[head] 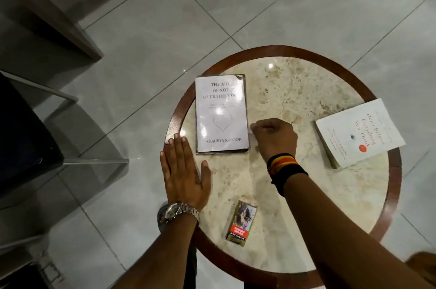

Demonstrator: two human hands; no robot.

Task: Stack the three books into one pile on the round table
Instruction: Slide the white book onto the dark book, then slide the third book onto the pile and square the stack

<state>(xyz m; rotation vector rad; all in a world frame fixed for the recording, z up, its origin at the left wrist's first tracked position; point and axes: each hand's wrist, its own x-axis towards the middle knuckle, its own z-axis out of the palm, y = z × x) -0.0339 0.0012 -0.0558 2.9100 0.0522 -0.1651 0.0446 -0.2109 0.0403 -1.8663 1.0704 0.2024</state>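
Note:
A round marble table point(295, 90) with a brown wooden rim holds the books. A pale grey book point(221, 114), "The Art of Not Overthinking", lies face up on the left side. A dark edge shows under its right and bottom sides, apparently another book beneath it. A white book with orange lettering point(358, 133) lies at the right, partly over the rim. My left hand point(184, 170) rests flat on the table's left edge, just left of the grey book. My right hand point(274, 140) is curled into a fist right beside the grey book's right edge, holding nothing I can see.
A cigarette pack point(240, 223) lies near the table's front edge between my forearms. A dark chair point(23, 135) with metal legs stands to the left on the tiled floor. A wooden furniture edge point(47, 12) is at the upper left.

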